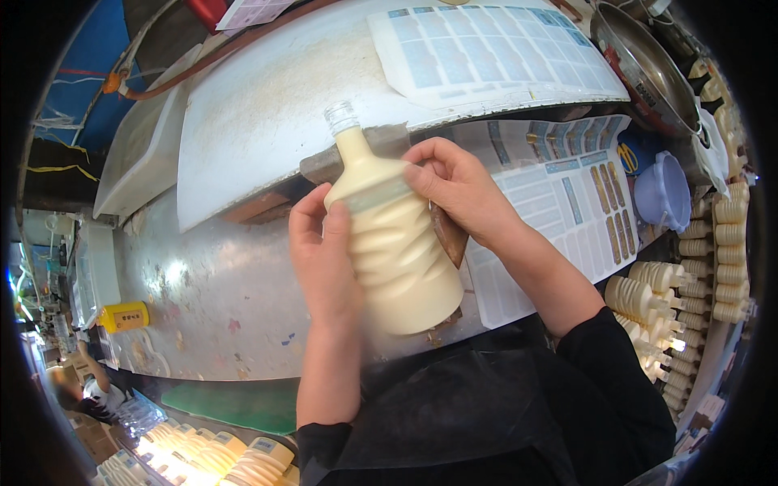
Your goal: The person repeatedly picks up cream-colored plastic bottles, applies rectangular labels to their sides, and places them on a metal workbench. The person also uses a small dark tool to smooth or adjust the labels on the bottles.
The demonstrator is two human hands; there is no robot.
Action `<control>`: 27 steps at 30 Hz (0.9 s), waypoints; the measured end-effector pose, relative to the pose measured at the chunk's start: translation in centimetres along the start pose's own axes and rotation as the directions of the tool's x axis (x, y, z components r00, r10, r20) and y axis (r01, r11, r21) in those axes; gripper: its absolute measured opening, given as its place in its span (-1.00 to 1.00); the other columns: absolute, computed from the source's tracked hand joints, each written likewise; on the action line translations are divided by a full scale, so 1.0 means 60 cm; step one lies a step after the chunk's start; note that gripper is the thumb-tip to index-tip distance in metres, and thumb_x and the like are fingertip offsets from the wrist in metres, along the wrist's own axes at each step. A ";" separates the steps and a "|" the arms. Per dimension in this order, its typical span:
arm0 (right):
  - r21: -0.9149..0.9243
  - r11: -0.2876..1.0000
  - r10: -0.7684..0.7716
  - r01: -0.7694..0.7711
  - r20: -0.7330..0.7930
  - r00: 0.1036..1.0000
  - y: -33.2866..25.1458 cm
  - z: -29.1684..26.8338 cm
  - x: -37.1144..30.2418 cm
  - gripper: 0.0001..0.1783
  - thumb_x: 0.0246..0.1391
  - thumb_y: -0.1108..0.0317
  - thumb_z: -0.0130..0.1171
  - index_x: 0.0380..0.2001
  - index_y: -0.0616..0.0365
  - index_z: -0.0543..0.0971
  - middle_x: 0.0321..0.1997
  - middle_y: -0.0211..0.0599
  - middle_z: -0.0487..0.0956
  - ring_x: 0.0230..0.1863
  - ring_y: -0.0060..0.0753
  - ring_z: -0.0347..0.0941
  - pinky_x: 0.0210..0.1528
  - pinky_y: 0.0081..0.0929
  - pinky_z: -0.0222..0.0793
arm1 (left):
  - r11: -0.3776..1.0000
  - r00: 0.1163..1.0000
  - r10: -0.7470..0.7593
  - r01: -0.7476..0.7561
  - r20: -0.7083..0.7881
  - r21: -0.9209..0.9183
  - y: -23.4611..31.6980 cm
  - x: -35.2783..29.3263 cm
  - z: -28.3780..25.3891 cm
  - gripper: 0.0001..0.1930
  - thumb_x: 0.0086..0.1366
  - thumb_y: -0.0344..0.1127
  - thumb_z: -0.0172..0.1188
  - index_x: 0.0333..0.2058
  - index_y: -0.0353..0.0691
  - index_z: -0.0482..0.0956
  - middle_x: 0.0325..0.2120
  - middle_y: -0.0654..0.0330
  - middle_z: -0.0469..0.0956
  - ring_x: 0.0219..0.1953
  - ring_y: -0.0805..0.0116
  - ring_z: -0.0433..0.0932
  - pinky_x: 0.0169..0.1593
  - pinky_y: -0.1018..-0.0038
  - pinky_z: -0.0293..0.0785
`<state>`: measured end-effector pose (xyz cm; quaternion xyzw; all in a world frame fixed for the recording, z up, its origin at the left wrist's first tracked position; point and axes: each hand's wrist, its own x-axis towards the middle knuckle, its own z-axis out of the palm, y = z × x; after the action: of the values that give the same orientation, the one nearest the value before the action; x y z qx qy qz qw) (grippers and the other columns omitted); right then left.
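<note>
Touching pale label (377, 195) on cream bottle (409, 279), left hand (320, 255), right hand (466, 193)

The round cream bottle (413, 283) has a pattern of wavy, slanting ridges, and its threaded mouth (341, 118) is clear. The thin label strip (378, 194) across its shoulder is pale grey-green. The upper flat paper sheet (494, 50) carries light-blue blocks in rows; the lower white paper sheet (539, 227) has blue and brown-gold strips. The silver-grey metal tabletop (207, 275) shows small pink and blue spots. The round plastic bucket (661, 193) is lavender.
</note>
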<state>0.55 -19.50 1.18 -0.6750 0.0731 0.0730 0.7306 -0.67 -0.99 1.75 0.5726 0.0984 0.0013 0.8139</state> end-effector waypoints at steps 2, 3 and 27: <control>-0.012 1.000 0.016 -0.016 0.000 1.000 -0.004 0.002 0.000 -0.71 0.35 0.26 0.24 -0.04 0.23 0.51 -0.24 -0.40 0.62 -0.21 -0.70 0.50 -0.14 -0.65 0.45 | 1.000 1.000 0.005 -0.005 0.002 -0.002 -0.001 0.000 -0.001 -0.70 0.46 -0.38 0.18 0.11 -0.29 0.46 -0.03 0.18 0.53 -0.01 0.45 0.50 0.13 0.48 0.46; -0.018 1.000 0.012 -0.012 -0.004 1.000 -0.003 0.002 0.000 -0.71 0.34 0.26 0.24 -0.04 0.23 0.51 -0.25 -0.40 0.63 -0.22 -0.70 0.50 -0.15 -0.65 0.45 | 1.000 1.000 0.003 -0.003 0.010 -0.013 -0.002 0.000 -0.004 -0.70 0.46 -0.38 0.19 0.11 -0.30 0.46 -0.03 0.18 0.53 -0.01 0.45 0.50 0.12 0.48 0.46; 0.138 0.990 -0.006 -0.017 0.166 0.986 -0.009 -0.010 -0.033 -0.56 0.40 0.27 0.03 0.19 0.33 0.54 -0.03 -0.27 0.67 -0.07 -0.60 0.55 -0.01 -0.55 0.45 | 0.974 0.966 -0.073 0.016 0.247 0.227 -0.005 -0.023 -0.008 -0.39 0.49 -0.24 -0.05 0.43 -0.31 0.08 0.30 0.02 0.33 0.30 0.22 0.37 0.36 0.30 0.27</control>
<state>-1.27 -20.18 2.07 -0.6140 0.0185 0.1258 0.7790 -2.11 -0.83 1.53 0.6534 0.0060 -0.1013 0.7502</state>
